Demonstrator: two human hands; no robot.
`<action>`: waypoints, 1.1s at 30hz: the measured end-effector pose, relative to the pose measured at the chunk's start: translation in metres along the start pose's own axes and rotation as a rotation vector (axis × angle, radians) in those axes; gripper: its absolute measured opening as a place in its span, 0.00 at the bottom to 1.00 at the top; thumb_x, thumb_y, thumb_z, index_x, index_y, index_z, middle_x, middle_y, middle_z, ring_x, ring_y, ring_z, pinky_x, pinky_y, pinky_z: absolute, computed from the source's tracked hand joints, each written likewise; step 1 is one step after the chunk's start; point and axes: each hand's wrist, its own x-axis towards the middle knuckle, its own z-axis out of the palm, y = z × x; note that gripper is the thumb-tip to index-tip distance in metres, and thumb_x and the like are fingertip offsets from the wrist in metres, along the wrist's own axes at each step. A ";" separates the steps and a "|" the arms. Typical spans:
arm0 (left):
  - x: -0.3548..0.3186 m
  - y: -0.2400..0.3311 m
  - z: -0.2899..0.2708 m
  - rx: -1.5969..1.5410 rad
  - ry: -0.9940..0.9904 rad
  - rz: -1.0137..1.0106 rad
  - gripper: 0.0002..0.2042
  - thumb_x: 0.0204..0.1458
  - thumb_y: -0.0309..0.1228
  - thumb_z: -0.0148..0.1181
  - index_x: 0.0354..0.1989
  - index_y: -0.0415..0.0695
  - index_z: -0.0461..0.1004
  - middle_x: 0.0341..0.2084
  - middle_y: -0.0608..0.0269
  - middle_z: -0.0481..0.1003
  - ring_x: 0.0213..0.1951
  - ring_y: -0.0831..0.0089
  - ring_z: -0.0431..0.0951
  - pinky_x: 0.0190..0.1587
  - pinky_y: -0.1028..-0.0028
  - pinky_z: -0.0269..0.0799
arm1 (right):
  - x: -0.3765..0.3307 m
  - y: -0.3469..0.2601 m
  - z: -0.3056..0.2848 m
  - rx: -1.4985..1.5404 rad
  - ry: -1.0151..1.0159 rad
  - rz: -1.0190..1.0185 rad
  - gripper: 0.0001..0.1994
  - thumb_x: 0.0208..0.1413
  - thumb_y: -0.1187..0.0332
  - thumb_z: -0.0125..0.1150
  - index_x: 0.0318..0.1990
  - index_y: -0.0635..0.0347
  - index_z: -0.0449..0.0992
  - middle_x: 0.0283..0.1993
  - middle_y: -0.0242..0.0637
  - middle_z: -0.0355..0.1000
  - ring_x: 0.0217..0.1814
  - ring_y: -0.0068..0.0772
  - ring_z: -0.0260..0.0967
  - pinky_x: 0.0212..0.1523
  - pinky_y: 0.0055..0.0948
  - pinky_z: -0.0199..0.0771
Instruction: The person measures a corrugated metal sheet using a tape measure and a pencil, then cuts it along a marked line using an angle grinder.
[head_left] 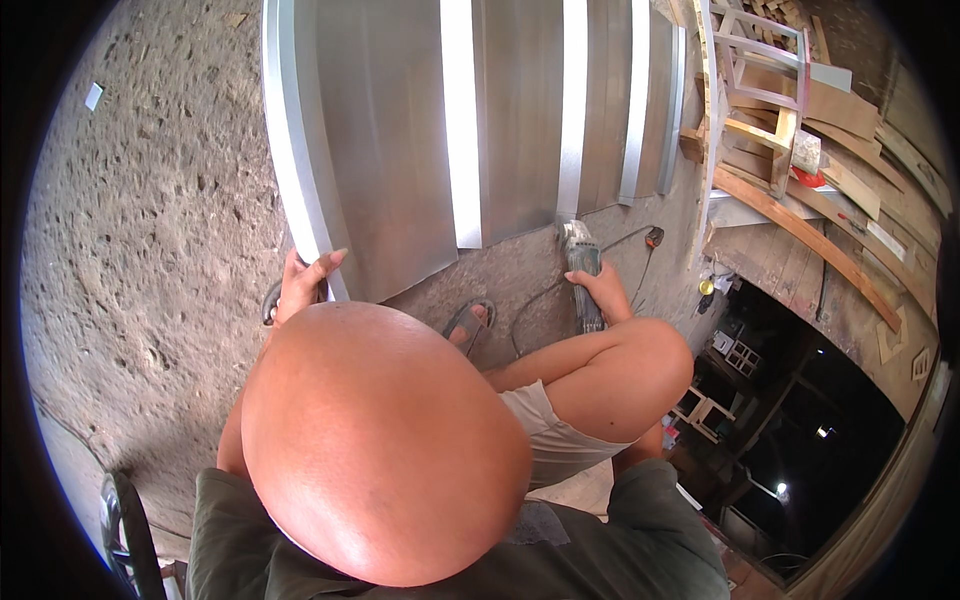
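Steel panel (375, 150) edge gripped by left hand (305, 280); right hand (603, 290) clenched around angle grinder (583, 265).

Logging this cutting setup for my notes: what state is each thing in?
Metal sheets: flat on the ground, side by side.
Angle grinder: at a sheet's end, corded.
Left hand: gripping the nearest sheet's edge.
Right hand: closed round the grinder.

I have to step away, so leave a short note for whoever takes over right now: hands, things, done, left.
Left hand grips the near edge of the metal sheet lying on the concrete floor.
Right hand holds the angle grinder, its head at the sheet's near end; its cord trails right.
Done: no finished cut visible.
Left: cannot tell how much.
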 end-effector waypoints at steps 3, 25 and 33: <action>0.000 0.005 0.004 -0.027 -0.039 0.014 0.24 0.55 0.25 0.68 0.60 0.35 0.69 0.46 0.57 0.79 0.47 0.67 0.80 0.53 0.65 0.76 | -0.008 0.018 -0.006 0.038 -0.026 -0.006 0.32 0.44 0.63 0.78 0.55 0.72 0.73 0.46 0.45 0.78 0.44 0.36 0.76 0.48 0.35 0.76; 0.077 0.204 -0.051 0.581 0.072 0.318 0.33 0.57 0.40 0.70 0.67 0.37 0.66 0.53 0.51 0.77 0.56 0.59 0.77 0.55 0.60 0.76 | -0.039 0.038 -0.044 0.752 0.066 -0.098 0.24 0.54 0.60 0.73 0.52 0.65 0.73 0.39 0.40 0.76 0.34 0.30 0.77 0.33 0.31 0.78; 0.059 0.265 0.010 1.734 0.555 0.662 0.39 0.60 0.53 0.66 0.74 0.46 0.60 0.65 0.43 0.71 0.65 0.51 0.72 0.65 0.49 0.69 | -0.030 0.063 -0.041 1.481 0.041 -0.199 0.18 0.61 0.58 0.63 0.46 0.66 0.74 0.35 0.44 0.77 0.35 0.39 0.80 0.43 0.39 0.84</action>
